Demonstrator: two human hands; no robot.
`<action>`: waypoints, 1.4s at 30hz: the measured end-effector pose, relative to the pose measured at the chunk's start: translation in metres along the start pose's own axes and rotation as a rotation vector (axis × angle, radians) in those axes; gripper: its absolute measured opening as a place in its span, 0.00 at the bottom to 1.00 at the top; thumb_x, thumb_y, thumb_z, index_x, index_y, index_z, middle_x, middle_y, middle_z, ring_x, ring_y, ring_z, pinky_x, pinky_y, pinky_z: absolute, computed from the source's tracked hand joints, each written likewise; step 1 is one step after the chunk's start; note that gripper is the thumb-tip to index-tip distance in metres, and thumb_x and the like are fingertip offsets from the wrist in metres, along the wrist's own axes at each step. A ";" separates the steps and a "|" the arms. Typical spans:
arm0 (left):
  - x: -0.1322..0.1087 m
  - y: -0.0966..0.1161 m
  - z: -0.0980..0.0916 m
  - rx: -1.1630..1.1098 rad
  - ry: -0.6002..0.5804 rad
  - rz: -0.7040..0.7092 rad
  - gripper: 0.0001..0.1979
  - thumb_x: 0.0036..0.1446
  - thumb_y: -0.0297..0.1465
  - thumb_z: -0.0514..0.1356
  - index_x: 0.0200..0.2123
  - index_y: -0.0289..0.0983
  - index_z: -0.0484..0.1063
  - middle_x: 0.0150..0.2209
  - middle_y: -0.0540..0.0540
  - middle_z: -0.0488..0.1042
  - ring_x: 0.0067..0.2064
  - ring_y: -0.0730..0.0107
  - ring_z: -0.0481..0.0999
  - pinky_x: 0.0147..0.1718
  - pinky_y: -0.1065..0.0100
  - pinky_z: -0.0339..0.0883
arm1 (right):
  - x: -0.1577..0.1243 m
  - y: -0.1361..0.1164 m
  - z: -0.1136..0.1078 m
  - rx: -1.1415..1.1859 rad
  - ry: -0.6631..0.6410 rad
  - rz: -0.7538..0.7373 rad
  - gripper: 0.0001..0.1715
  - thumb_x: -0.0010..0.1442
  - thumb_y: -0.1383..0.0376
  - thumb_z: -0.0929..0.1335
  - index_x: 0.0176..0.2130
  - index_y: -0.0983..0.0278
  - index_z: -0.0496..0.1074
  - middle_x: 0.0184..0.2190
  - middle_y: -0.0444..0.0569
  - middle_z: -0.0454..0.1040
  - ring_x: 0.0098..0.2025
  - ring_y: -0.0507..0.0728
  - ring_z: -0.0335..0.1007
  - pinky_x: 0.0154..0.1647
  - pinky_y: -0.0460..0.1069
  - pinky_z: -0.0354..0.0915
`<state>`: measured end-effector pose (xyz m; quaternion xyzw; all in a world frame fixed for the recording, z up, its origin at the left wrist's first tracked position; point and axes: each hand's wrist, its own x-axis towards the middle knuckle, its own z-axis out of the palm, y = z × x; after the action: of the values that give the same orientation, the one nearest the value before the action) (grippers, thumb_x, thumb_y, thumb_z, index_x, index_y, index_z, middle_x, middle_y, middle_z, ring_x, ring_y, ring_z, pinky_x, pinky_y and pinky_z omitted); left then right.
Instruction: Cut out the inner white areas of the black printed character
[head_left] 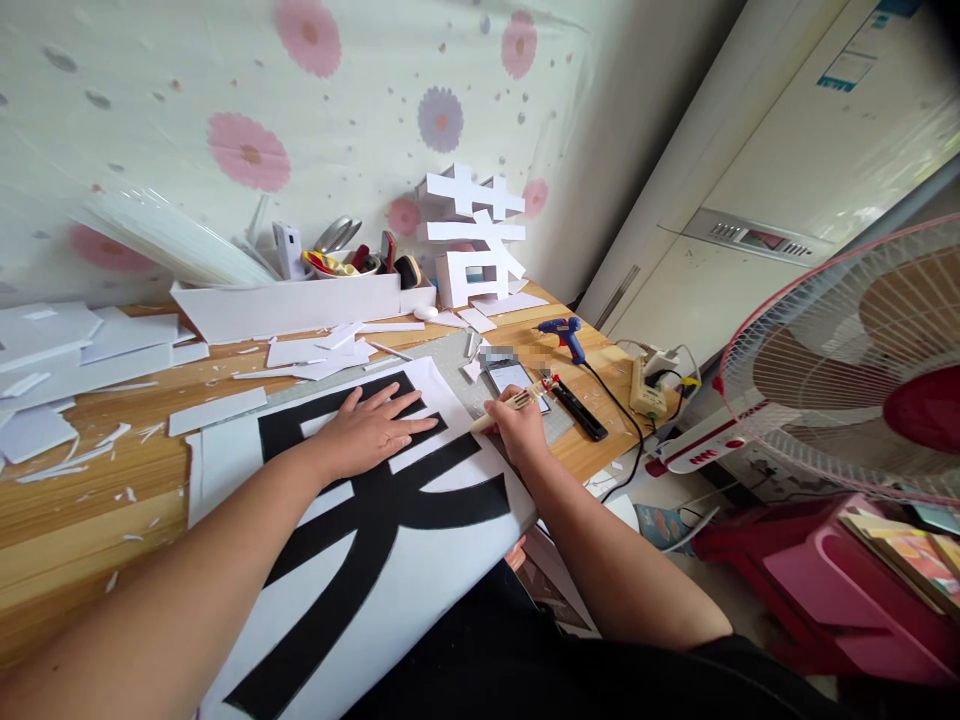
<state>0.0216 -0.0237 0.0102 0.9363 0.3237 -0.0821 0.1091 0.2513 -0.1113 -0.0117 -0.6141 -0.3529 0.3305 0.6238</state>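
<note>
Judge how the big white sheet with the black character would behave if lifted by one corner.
Probably floppy: the sheet looks paper-thin and overhangs the table edge toward the person. Likely light for its size. It may slide on the smooth wood; the left hand lies flat on it while the right hand holds a pen-like tool.

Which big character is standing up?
The white character at the back stands upright; the black character lies flat, printed on a sheet under the left hand.

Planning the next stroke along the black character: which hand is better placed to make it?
Likely right. The right hand grips the pen-like tool at the right edge of the sheet; the left hand lies flat on it, holding it down.
</note>
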 end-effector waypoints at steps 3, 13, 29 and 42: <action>-0.001 0.010 -0.002 0.036 -0.024 0.007 0.30 0.68 0.28 0.46 0.67 0.64 0.57 0.75 0.58 0.41 0.75 0.49 0.37 0.66 0.31 0.35 | 0.000 0.001 -0.001 -0.015 -0.001 -0.015 0.12 0.41 0.61 0.69 0.21 0.58 0.60 0.12 0.34 0.59 0.15 0.51 0.59 0.17 0.47 0.62; 0.009 0.036 -0.006 0.149 -0.055 0.106 0.41 0.58 0.19 0.49 0.70 0.58 0.53 0.75 0.53 0.47 0.74 0.45 0.45 0.59 0.22 0.47 | 0.000 0.001 -0.003 0.009 -0.003 -0.015 0.14 0.41 0.59 0.69 0.21 0.58 0.59 0.14 0.35 0.58 0.17 0.51 0.59 0.18 0.48 0.63; 0.014 0.049 -0.008 0.076 -0.079 0.036 0.48 0.54 0.15 0.49 0.67 0.71 0.49 0.74 0.49 0.49 0.73 0.39 0.44 0.53 0.17 0.48 | 0.000 -0.001 -0.008 -0.031 -0.028 -0.023 0.14 0.41 0.61 0.69 0.20 0.58 0.57 0.12 0.34 0.56 0.16 0.50 0.55 0.18 0.46 0.54; 0.015 0.053 -0.013 0.023 -0.113 -0.007 0.50 0.50 0.14 0.50 0.65 0.73 0.54 0.75 0.51 0.47 0.73 0.37 0.43 0.54 0.17 0.43 | 0.001 0.003 -0.014 -0.041 -0.039 -0.051 0.12 0.40 0.62 0.68 0.19 0.59 0.58 0.13 0.35 0.55 0.17 0.49 0.51 0.19 0.47 0.49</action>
<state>0.0673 -0.0521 0.0268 0.9302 0.3192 -0.1387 0.1163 0.2633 -0.1180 -0.0147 -0.6111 -0.3870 0.3192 0.6123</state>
